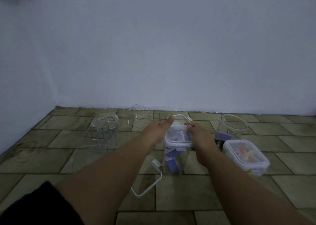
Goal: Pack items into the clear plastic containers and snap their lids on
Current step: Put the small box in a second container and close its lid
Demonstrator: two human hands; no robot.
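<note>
Head view, swept left to right across the tiled floor [196,195]: an empty clear container [100,128] stands at ten o'clock of the hands, and a loose lid [147,180] lies at seven o'clock of the tall container [176,158]. That container stands upright at centre, purple items inside, its lid [177,137] on top. The left hand [158,130] is spread wide, thumb by the lid's far edge; the right hand [200,136] curls its fingers onto the lid's right rim. At three o'clock sits a closed square container [246,156], a round jar [233,127] behind it.
</note>
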